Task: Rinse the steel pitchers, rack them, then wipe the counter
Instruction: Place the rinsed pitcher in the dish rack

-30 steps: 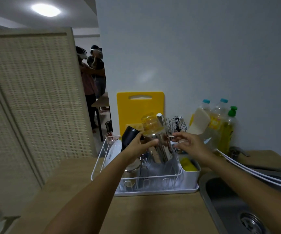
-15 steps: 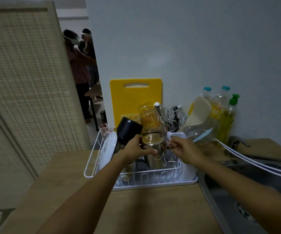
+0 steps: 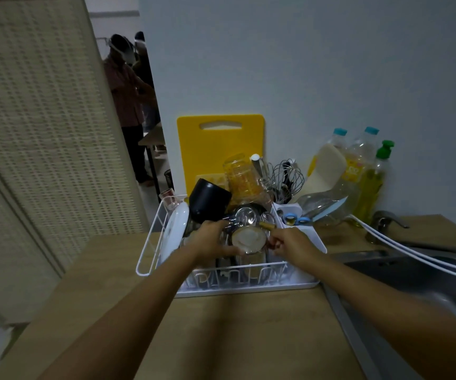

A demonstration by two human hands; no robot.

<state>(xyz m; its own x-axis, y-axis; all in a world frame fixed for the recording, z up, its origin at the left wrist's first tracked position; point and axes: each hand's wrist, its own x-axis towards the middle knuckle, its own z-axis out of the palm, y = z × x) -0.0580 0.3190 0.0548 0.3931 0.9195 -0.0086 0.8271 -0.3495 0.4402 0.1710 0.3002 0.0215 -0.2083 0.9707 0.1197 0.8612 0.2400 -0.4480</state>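
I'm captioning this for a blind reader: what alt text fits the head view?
Both hands, left hand and right hand, hold a steel pitcher low in a crowded white dish rack on a wooden counter, beside a sink.

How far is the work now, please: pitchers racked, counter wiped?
Looks done: nothing I can confirm. In hand: both the left hand and the right hand hold a steel pitcher low in the dish rack. Left: letting go, then wiping the counter; no cloth shows.
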